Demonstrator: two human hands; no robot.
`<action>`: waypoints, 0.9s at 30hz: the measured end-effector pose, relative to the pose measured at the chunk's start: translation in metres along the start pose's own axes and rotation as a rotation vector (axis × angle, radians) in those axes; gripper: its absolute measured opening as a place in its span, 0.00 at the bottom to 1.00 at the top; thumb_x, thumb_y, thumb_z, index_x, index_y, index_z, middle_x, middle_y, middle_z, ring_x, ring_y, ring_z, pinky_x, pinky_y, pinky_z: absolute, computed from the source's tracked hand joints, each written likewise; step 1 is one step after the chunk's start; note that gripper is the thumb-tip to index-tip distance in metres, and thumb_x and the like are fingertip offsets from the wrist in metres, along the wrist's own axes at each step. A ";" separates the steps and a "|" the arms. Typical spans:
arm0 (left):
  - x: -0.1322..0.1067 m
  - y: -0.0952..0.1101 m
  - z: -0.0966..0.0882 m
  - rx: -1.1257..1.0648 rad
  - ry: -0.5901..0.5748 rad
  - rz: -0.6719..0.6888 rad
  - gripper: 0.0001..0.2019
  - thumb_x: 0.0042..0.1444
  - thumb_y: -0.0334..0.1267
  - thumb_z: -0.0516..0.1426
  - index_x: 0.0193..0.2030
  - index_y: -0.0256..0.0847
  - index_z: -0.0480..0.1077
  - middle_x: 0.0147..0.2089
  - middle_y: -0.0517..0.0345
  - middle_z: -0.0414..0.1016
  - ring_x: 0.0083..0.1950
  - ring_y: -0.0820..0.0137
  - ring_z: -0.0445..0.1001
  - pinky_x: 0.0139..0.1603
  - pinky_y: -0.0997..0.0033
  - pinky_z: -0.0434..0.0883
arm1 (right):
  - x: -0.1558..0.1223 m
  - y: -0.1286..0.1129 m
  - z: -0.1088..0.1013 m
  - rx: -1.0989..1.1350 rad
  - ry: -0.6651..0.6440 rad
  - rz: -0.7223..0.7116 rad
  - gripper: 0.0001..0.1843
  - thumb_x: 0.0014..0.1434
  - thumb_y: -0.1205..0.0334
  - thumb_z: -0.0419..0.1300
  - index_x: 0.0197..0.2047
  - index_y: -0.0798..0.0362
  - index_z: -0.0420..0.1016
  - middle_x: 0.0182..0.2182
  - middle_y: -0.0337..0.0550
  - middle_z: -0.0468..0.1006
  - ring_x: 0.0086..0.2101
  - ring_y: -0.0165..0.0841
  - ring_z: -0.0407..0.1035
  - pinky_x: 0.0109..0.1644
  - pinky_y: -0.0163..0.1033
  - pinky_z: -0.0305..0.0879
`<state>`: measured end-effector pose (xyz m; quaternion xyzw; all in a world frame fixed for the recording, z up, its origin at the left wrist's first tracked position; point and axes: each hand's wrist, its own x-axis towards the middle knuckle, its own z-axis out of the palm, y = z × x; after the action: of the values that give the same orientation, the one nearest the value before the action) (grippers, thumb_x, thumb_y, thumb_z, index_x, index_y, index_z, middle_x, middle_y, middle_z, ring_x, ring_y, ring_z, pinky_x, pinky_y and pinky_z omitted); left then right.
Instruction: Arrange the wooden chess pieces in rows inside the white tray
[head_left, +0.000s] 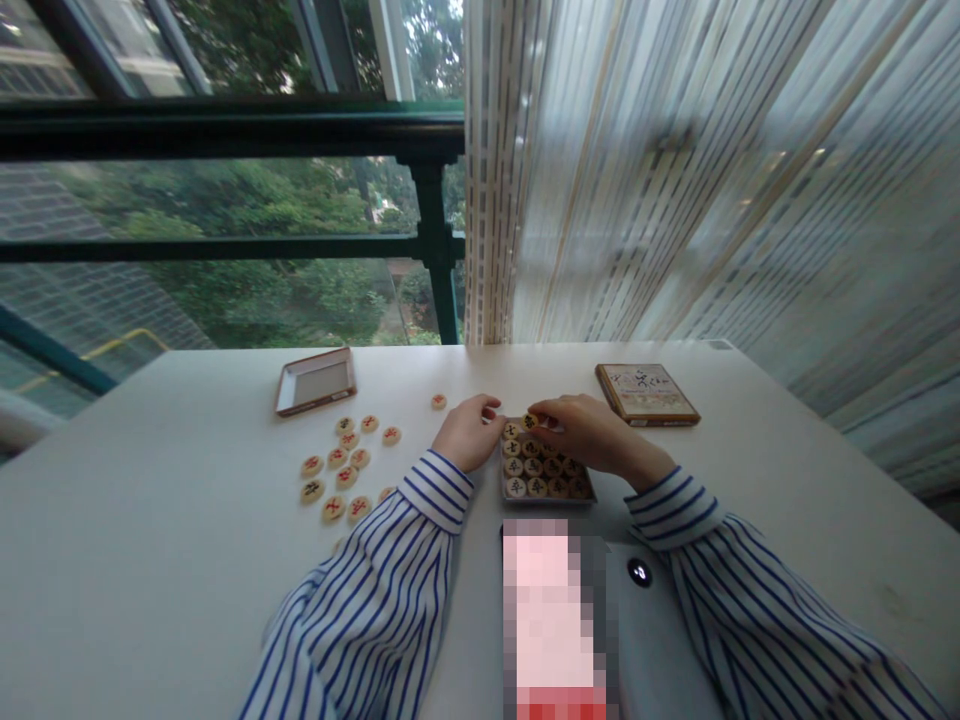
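One round, pale, black-marked piece pinched in our right grip; slackening could drop it! Our left grip, we can't tell.

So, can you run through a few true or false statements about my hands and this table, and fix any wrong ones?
1. The right hand has its fingers on a game piece at the tray. True.
2. The loose pieces all lie right of the tray. False: the loose pieces lie to its left.
3. The left hand is at the tray's left side. True.
4. Every loose piece is marked in black. False: most show red marks.
5. A flat decorated box lies right of the tray. True.
6. Both sleeves are plain white. False: the sleeves have blue stripes.
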<state>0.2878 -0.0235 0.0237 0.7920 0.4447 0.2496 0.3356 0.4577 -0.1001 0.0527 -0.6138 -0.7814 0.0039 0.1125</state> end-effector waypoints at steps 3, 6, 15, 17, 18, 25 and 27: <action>-0.001 0.001 -0.001 0.041 -0.031 0.002 0.17 0.49 0.41 0.54 0.44 0.34 0.69 0.38 0.49 0.74 0.35 0.68 0.72 0.37 0.71 0.68 | 0.000 0.000 0.001 -0.017 -0.019 0.001 0.15 0.57 0.55 0.51 0.43 0.52 0.71 0.33 0.44 0.77 0.33 0.33 0.69 0.36 0.35 0.58; -0.002 0.002 -0.001 0.065 -0.051 0.002 0.16 0.50 0.40 0.54 0.45 0.35 0.69 0.38 0.49 0.74 0.35 0.68 0.72 0.36 0.71 0.68 | 0.000 0.000 0.002 -0.054 -0.041 0.011 0.15 0.57 0.55 0.51 0.43 0.52 0.71 0.33 0.45 0.77 0.33 0.34 0.70 0.35 0.35 0.58; -0.003 0.002 0.000 0.105 -0.074 0.009 0.17 0.50 0.40 0.53 0.46 0.35 0.68 0.39 0.49 0.74 0.36 0.68 0.72 0.38 0.71 0.67 | 0.001 -0.001 0.006 -0.116 -0.074 0.061 0.14 0.57 0.55 0.51 0.42 0.51 0.71 0.34 0.46 0.77 0.35 0.35 0.70 0.36 0.36 0.57; -0.003 0.002 0.000 0.110 -0.084 0.010 0.17 0.51 0.40 0.52 0.46 0.35 0.68 0.39 0.48 0.74 0.36 0.68 0.72 0.39 0.70 0.67 | 0.001 -0.001 0.007 -0.138 -0.082 0.071 0.14 0.57 0.55 0.51 0.41 0.51 0.72 0.33 0.46 0.77 0.34 0.36 0.70 0.35 0.36 0.57; -0.003 0.002 0.000 0.114 -0.087 0.009 0.17 0.51 0.39 0.52 0.46 0.35 0.68 0.39 0.49 0.74 0.36 0.68 0.72 0.39 0.70 0.67 | 0.001 0.000 0.007 -0.147 -0.086 0.075 0.14 0.58 0.54 0.50 0.41 0.51 0.72 0.33 0.46 0.77 0.34 0.36 0.70 0.34 0.36 0.57; -0.003 0.002 0.001 0.130 -0.105 0.010 0.16 0.50 0.37 0.52 0.47 0.35 0.67 0.38 0.50 0.74 0.37 0.68 0.72 0.39 0.70 0.67 | 0.001 0.000 0.009 -0.172 -0.102 0.087 0.15 0.58 0.54 0.49 0.42 0.50 0.73 0.33 0.47 0.78 0.34 0.36 0.71 0.34 0.36 0.58; -0.003 0.003 0.001 0.127 -0.111 0.009 0.17 0.50 0.36 0.52 0.47 0.35 0.68 0.38 0.49 0.74 0.36 0.67 0.72 0.39 0.70 0.67 | 0.001 0.000 0.009 -0.178 -0.098 0.080 0.16 0.59 0.54 0.49 0.42 0.50 0.73 0.33 0.47 0.78 0.34 0.37 0.71 0.34 0.36 0.58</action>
<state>0.2882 -0.0277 0.0253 0.8262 0.4370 0.1782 0.3077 0.4554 -0.0978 0.0438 -0.6513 -0.7579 -0.0309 0.0191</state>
